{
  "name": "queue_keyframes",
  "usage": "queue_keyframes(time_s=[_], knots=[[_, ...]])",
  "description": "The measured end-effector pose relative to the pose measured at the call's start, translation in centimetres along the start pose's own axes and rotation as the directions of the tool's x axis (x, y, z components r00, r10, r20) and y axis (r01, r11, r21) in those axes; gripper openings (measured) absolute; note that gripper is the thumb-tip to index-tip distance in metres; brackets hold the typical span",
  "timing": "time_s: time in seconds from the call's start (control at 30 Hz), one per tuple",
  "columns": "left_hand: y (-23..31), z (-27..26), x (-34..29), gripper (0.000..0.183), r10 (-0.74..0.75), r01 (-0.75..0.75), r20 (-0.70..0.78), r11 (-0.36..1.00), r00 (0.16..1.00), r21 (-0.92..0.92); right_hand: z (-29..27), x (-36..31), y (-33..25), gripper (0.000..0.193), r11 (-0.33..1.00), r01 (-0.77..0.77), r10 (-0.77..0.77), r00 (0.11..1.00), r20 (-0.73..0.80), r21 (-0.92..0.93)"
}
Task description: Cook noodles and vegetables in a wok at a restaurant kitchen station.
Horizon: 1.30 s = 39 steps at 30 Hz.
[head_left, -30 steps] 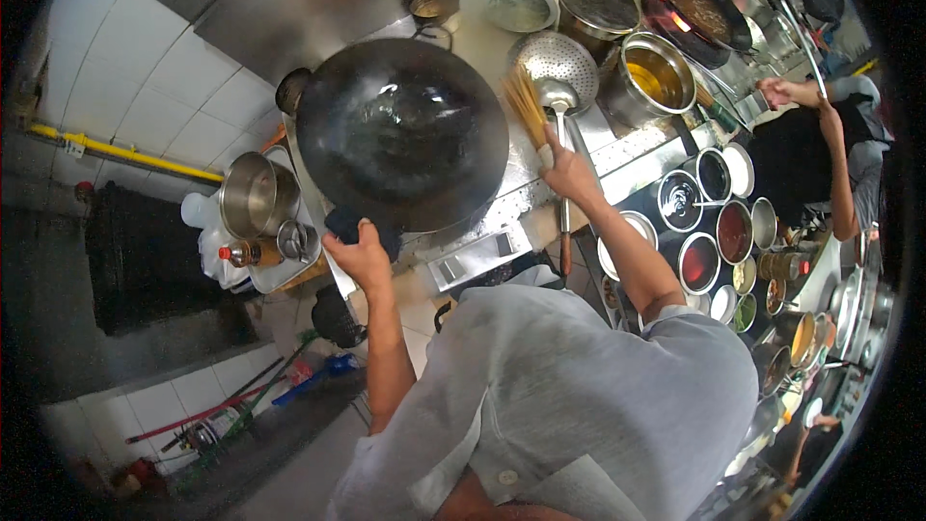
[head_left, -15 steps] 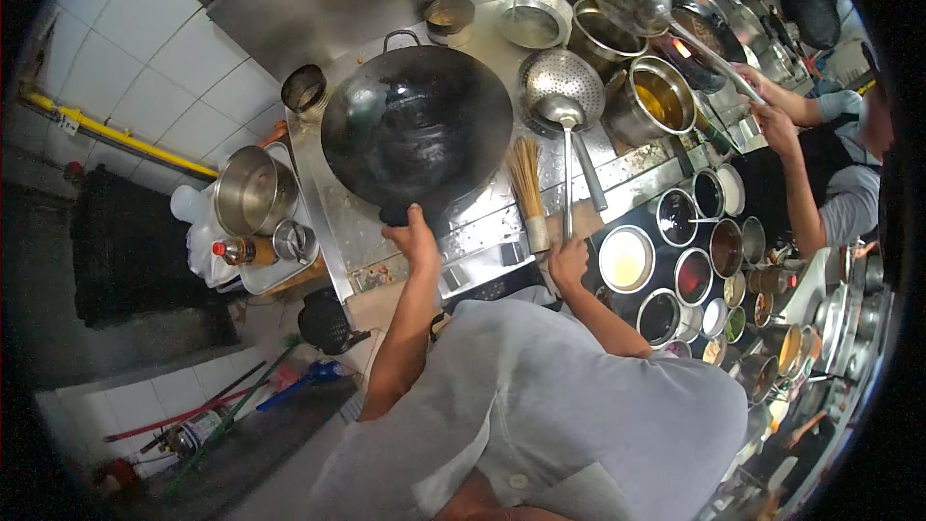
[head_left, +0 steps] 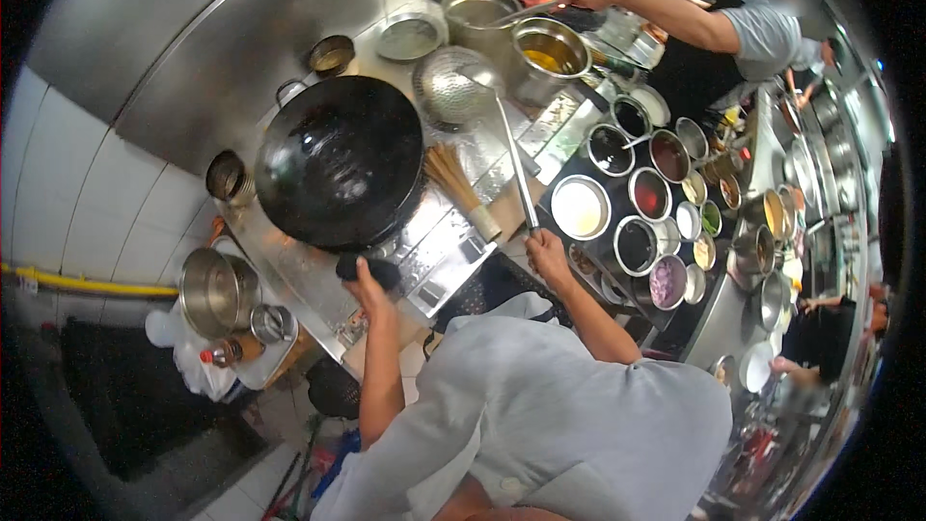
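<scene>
A large black wok point(head_left: 340, 162) with a wet shine inside sits on the steel stove. At its near rim my left hand point(head_left: 370, 295) is closed round the wok's handle, which is covered by a dark wrap point(head_left: 374, 272), perhaps a cloth. My right hand point(head_left: 548, 257) grips the end of a long-handled ladle point(head_left: 514, 150). The ladle slants up and away, its far end over a perforated skimmer point(head_left: 451, 96); its bowl is hard to make out. Between wok and ladle lies a bamboo wok brush point(head_left: 460, 183).
Sauce and ingredient pots, including one of white liquid point(head_left: 581, 207), crowd the right. Beyond stands a pot of yellow oil point(head_left: 552, 50). A co-worker's arm point(head_left: 666, 14) reaches in at the far right. A steel pot point(head_left: 219, 289) and a bottle point(head_left: 231, 352) stand at left.
The view has turned, shifting the stove leftward. The ladle's bowl has moved from flat over the skimmer to a steeper tilt. The co-worker's arm now extends over the back pots.
</scene>
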<state>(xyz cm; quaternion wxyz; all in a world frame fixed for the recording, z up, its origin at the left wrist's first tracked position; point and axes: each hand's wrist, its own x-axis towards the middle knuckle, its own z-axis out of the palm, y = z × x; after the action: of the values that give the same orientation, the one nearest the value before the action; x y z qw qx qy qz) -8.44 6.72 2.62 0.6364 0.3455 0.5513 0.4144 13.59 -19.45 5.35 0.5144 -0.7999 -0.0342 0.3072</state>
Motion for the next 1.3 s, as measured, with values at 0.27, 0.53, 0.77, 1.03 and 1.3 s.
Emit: queue_keyframes(time_s=[0.27, 0.53, 0.77, 1.03, 1.3], knots=[[-4.6, -11.6, -1.2, 0.077, -0.104, -0.108, 0.15, 0.332, 0.983, 0.937, -4.7, -3.9, -10.0, 0.055, 0.928, 0.127, -0.121, 0.992, -0.038, 0.351], [-2.9, -8.8, -6.9, 0.071, 0.076, 0.153, -0.177, 0.252, 0.981, 0.956, -11.7, 4.1, -15.7, 0.037, 0.951, 0.097, -0.097, 0.995, -0.017, 0.293], [-0.2, -0.6, -6.2, 0.054, 0.631, -0.505, 0.273, 0.219, 0.726, 0.835, -14.4, 7.0, -16.1, 0.039, 0.963, 0.022, -0.035, 0.998, 0.044, 0.27], [3.8, 9.0, -4.7, 0.033, 0.588, -0.695, 0.572, -0.023, 0.572, 0.718, -16.9, 7.0, -13.8, 0.053, 0.85, -0.064, -0.024, 0.987, 0.159, 0.522], [4.0, 7.5, -2.5, 0.021, 0.645, -0.707, 0.57, -0.064, 0.51, 0.705, -17.5, 0.5, -15.0, 0.053, 0.681, -0.256, 0.003, 0.938, 0.346, 0.686]])
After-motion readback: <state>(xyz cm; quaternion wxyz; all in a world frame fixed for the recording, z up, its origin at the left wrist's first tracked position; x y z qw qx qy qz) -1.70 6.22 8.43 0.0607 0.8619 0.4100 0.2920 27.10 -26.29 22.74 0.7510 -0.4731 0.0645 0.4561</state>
